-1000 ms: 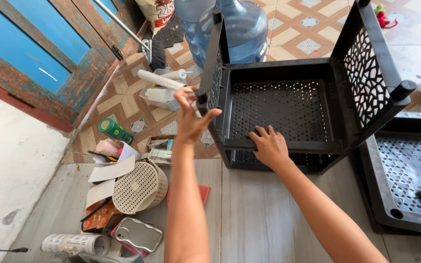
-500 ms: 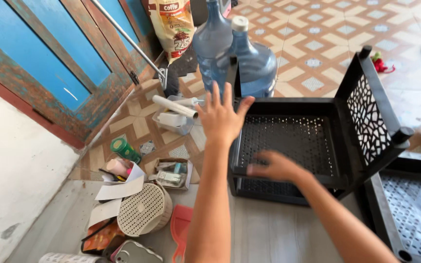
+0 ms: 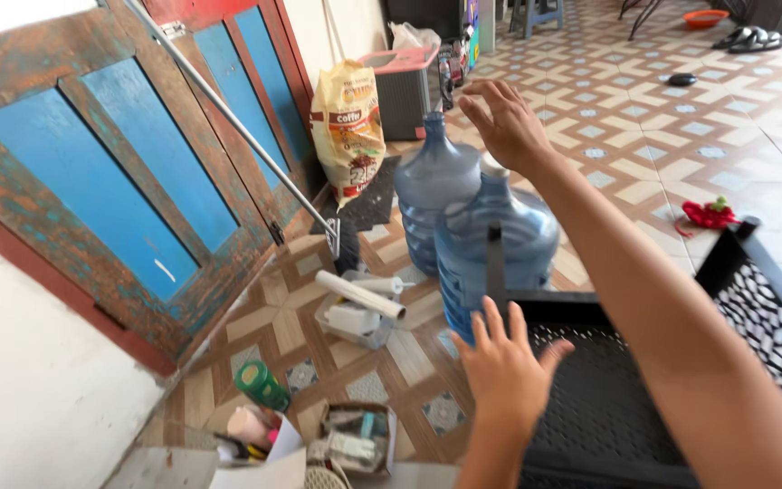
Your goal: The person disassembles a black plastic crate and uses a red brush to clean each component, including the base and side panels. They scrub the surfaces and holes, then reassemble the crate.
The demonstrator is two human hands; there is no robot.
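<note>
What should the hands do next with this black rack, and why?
Probably bring the left hand onto the rack's upright post and take a grip. The hand is open beside the post without holding it. The right hand is raised above the water jugs, off the black rack, so nothing steadies it.

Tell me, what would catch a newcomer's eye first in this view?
Probably the two big blue water jugs standing on the patterned tile floor at centre, with the right hand spread open in the air above them. The left hand, also open, sits lower, at the near left post of a black perforated plastic rack. On the left, a weathered door with blue panels fills the frame.
</note>
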